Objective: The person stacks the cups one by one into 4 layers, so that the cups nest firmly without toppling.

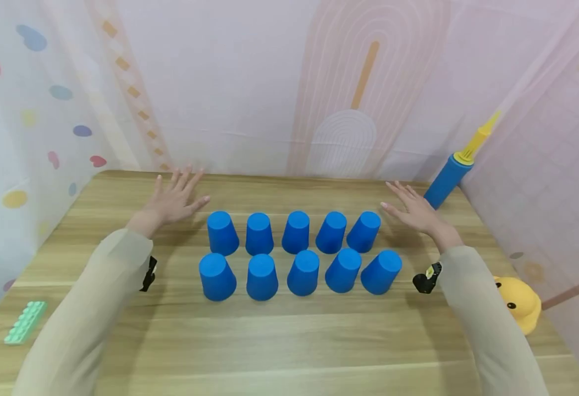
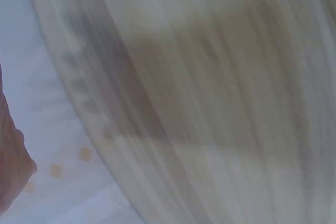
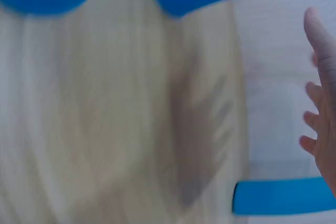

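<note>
- Nearest the person, the wooden desk [image 1: 289, 346] shows bare grain, with a green studded strip [image 1: 25, 322] at its left edge and a yellow duck toy [image 1: 520, 302] at its right edge.
- The front row of blue cups [image 1: 303, 273] stands next: five cups, all mouth down, just beside one another.
- Behind it the back row of blue cups [image 1: 296, 231] stands the same way, five more, inverted and close-set.
- The left hand [image 1: 172, 201] is level with the back row, on its left, fingers straight and spread, holding nothing; whether it rests on the desk or floats just above is unclear.
- The right hand [image 1: 414, 210] mirrors it on the right, flat and splayed, empty, near the end cup without touching it.
- Farthest back, a blue and yellow hand pump [image 1: 455, 169] leans against the wall at the right corner.
- My judgement: this is a ready stance with no cup taken yet; the next move calls for each hand to come inward and close on an end cup.
</note>
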